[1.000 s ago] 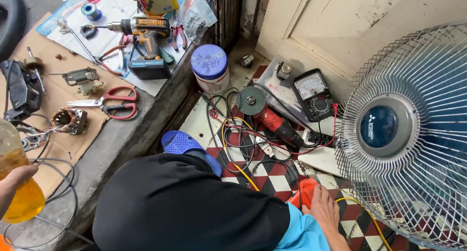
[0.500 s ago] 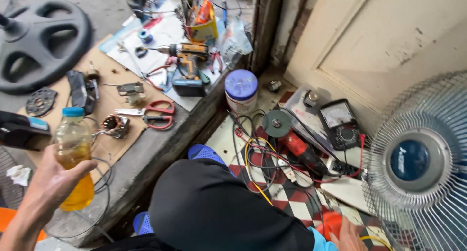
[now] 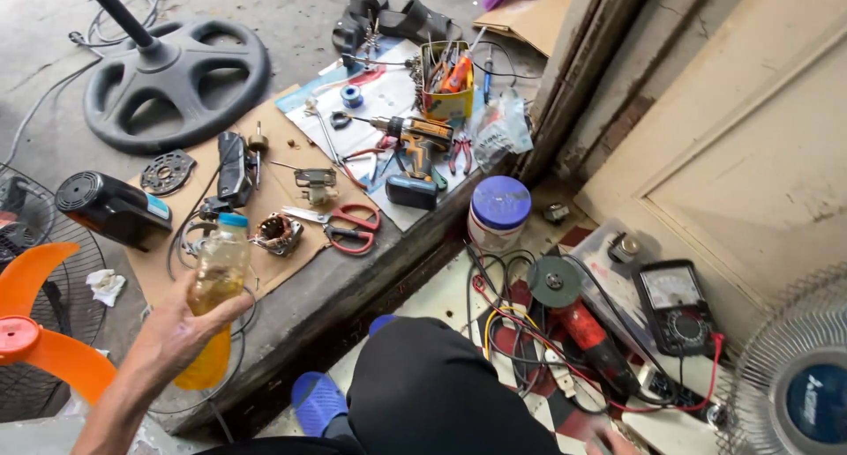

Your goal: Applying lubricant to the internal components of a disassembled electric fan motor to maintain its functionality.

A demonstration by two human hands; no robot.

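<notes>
The left hand (image 3: 181, 331) reaches in from the lower left corner of the view, forearm angled up and to the right, and its fingers are wrapped round the middle of a clear plastic bottle (image 3: 210, 301) with a blue cap. The bottle stands nearly upright, leaning a little to the right, and holds amber liquid in its lower part; it is held over the near edge of the cardboard sheet (image 3: 273, 168) that lies on the concrete step. Just beyond the bottle's cap on the cardboard sit a wound motor stator (image 3: 277, 233) and red-handled scissors (image 3: 340, 226), with a cordless drill (image 3: 413, 151) and a yellow box of hand tools (image 3: 445, 80) toward the far right end of the step. A black fan base (image 3: 176, 80) lies at the far left, and an orange fan blade (image 3: 40, 327) rests on a wire guard near the left edge, close to the forearm. Of the right hand (image 3: 609, 442) only a sliver shows at the bottom edge, near a red angle grinder (image 3: 582, 327) and a multimeter (image 3: 675, 307) on the tiled floor; whether its fingers are curled or loose cannot be told.
</notes>
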